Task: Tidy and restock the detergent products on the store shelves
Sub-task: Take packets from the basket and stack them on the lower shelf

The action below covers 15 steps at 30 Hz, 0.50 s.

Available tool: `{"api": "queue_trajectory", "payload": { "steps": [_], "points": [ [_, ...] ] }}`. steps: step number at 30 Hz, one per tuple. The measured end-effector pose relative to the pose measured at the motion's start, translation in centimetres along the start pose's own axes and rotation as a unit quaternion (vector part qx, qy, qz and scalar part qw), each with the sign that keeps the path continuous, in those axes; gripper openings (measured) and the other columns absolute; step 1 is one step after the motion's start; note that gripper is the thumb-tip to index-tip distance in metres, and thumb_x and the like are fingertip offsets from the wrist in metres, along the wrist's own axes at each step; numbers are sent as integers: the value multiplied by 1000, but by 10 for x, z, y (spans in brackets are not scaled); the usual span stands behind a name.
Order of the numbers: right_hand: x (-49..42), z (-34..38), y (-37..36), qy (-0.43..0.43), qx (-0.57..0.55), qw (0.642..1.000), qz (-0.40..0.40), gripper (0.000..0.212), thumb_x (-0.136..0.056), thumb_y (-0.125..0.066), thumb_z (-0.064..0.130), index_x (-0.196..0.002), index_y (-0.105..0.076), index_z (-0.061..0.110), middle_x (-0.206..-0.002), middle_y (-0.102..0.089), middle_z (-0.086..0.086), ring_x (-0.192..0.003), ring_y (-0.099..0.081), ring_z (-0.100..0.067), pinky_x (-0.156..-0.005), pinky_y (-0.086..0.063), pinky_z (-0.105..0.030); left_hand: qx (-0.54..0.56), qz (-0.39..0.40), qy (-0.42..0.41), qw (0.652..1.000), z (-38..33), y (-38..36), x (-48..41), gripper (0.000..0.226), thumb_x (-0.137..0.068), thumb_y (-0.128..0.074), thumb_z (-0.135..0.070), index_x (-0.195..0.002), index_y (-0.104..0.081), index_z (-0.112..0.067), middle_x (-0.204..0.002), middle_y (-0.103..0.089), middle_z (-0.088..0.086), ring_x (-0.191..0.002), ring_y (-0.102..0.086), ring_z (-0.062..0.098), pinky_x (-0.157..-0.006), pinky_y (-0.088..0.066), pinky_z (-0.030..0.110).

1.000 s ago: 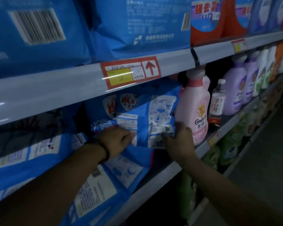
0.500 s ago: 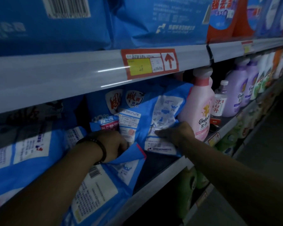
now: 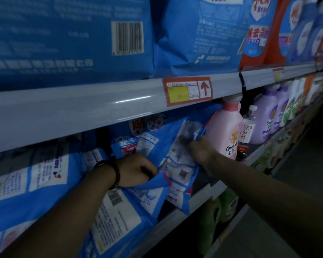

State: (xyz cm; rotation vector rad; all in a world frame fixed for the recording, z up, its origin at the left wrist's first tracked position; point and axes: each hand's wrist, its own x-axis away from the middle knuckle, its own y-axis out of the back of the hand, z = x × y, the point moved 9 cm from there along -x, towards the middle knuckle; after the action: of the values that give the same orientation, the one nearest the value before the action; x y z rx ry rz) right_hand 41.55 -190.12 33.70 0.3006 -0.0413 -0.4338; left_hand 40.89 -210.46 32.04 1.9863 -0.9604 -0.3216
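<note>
Head cam, pretty dim: gripping the blue detergent bag (image 3: 177,164) by its lower left fold with the left hand (image 3: 136,169), fingers curling in tight. Laying the right hand (image 3: 198,149) on the upper right face, too blurry to tell grip from press. Leaning tilted near the middle shelf (image 3: 203,195) front edge, just beside the pink Comfort bottle (image 3: 224,135).
</note>
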Motion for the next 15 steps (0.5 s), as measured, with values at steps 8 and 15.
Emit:
{"api": "queue_trajectory", "payload": {
  "steps": [8,15],
  "points": [
    [48,59,4,144,-10,975,-170,49,-98,-55,56,-98,-69,9,-93,-76,-15,-92,-72,-39,-79,-58,-46,75,-186,5,980,7,31,8,27,-75,-84,-44,-84,-64,-28,-78,-69,-7,-70,-64,5,-69,-54,23],
    [43,54,-43,82,-189,964,-165,37,-104,-56,16,-141,-62,15,-127,-72,-7,-117,-65,-24,-106,-51,-37,54,-199,13,978,5,33,13,130,-46,-89,-74,-150,-18,-41,-148,-31,-13,-134,-40,6,-117,-38,31]
  ]
}}
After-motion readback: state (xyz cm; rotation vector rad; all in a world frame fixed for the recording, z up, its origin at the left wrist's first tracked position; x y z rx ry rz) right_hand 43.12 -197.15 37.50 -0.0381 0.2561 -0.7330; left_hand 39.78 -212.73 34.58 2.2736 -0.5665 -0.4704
